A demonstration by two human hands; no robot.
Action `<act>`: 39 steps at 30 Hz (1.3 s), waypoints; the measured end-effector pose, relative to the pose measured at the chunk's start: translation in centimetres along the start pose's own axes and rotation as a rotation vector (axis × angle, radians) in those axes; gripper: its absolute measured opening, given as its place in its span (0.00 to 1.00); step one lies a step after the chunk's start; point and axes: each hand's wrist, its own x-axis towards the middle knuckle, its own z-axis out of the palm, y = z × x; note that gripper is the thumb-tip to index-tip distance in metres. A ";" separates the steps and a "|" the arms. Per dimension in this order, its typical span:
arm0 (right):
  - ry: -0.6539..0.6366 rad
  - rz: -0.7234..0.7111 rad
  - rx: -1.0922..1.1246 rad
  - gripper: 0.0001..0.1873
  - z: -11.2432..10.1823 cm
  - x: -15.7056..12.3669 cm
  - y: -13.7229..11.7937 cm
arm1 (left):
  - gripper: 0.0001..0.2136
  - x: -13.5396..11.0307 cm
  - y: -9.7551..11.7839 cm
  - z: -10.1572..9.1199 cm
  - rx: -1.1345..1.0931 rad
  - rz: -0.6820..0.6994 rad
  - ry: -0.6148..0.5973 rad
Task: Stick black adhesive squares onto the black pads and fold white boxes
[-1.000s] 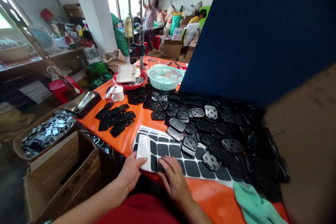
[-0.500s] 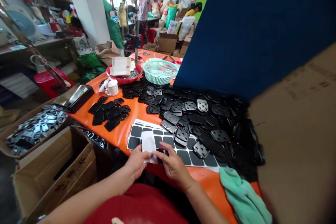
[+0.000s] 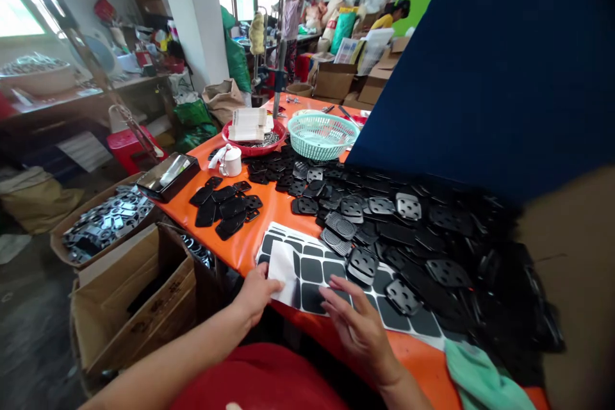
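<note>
My left hand pinches the lower left edge of a small white piece of paper. The paper lies over the left end of white sheets bearing dark rounded squares, at the front edge of the table. To the right, my right hand hovers at the sheets' front edge, fingers apart and nothing visible in them. Black plates with holes rest partly on the sheets, one with a pale layer under it. A large heap of similar black plates spreads behind and to the right.
On the orange tabletop are a smaller group of black pieces, a white lidded cup, a red basket and a mint basket. A green cloth hangs at the front right. Cardboard boxes stand left; a blue panel rises right.
My right hand has drawn away from the white paper to the right and its fingers have spread. The left hand keeps its pinch. The view has turned left.
</note>
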 end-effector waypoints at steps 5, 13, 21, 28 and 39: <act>-0.118 -0.094 -0.035 0.27 1.5 2.5 -0.8 | 0.19 0.0 0.0 0.0 0.020 -0.014 -0.040; 0.002 -0.193 -0.045 0.22 1.4 2.4 0.1 | 0.17 0.3 0.1 -1.0 0.101 0.068 -0.010; 0.200 0.192 0.072 0.10 -0.3 -1.3 1.0 | 0.13 0.7 4.6 -3.9 0.966 0.442 0.118; 0.321 0.535 0.119 0.10 0.5 -3.2 0.6 | 0.16 6.7 14.0 -4.4 1.610 0.595 0.467; 0.323 1.019 0.409 0.20 -0.8 -3.8 -0.3 | 0.11 10.6 16.8 -2.2 1.364 0.617 0.237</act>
